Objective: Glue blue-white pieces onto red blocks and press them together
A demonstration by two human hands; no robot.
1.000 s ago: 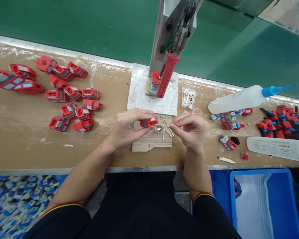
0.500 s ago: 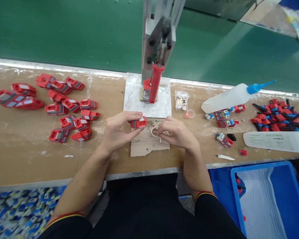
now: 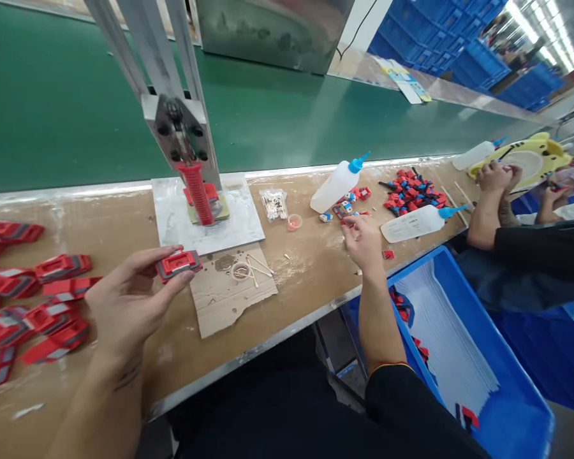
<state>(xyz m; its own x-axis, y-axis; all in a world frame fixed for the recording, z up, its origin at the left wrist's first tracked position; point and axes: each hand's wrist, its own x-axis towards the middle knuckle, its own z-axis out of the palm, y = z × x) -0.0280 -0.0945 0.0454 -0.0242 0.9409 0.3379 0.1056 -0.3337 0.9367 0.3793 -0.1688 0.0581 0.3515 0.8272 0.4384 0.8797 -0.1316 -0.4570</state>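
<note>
My left hand [image 3: 129, 296] grips a red toy car body [image 3: 178, 262] with grey sides, between thumb and fingers, above the left edge of a cardboard piece [image 3: 220, 309]. On that cardboard lie a small round clear dish [image 3: 240, 271] and several cotton swabs [image 3: 257, 264]. Stretched out to the right, my right hand [image 3: 366, 243] has its fingertips drawn together at a group of small red, white and blue toy parts [image 3: 347, 207]. Whatever lies between those fingertips is hidden.
A hand press with a red handle [image 3: 199, 194] stands on a metal plate [image 3: 239, 220]. Two glue bottles [image 3: 332, 187], a red parts pile [image 3: 411, 194] and a swab bag [image 3: 273, 204] are around. Red car bodies [image 3: 52, 312] lie left. A blue bin [image 3: 516, 408] and co-worker's hands [image 3: 497, 175] are right.
My view has swung right. My right hand has left the swabs and dish on the cardboard and reached right to the small toy parts. My left hand still holds the red car body.
</note>
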